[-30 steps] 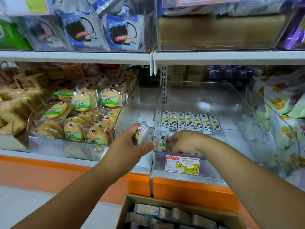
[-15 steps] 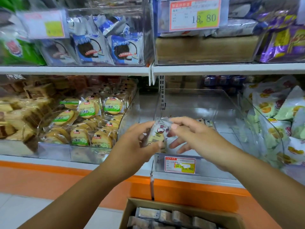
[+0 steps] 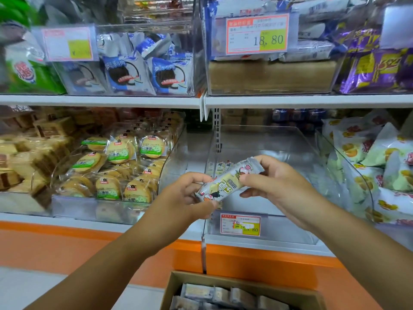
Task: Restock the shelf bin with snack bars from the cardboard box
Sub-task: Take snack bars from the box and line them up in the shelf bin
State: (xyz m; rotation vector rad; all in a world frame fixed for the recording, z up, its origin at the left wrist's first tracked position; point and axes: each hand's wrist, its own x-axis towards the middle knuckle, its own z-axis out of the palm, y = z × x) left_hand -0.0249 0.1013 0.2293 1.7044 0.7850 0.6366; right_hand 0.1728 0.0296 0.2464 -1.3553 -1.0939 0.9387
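At the bottom of the frame the box [image 3: 223, 279] is cut off and its contents are blurred. Above it, at centre, both hands pinch one bar [image 3: 225, 183]: the left hand [image 3: 185, 193] curls its fingers round the lower end, the right hand [image 3: 274, 186] round the upper. The best move is probably to let the left go, then lay the bar flat beside the row [image 3: 220, 165] in the bin [image 3: 290, 142] just behind. The hands hide most of that row, and the bin's tag [image 3: 240, 224] is hard to read.

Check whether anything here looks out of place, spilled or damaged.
Nothing looks spilled or damaged. One oddity: the price label on the bin front has a white patch covering part of the price. The held snack bar looks intact.
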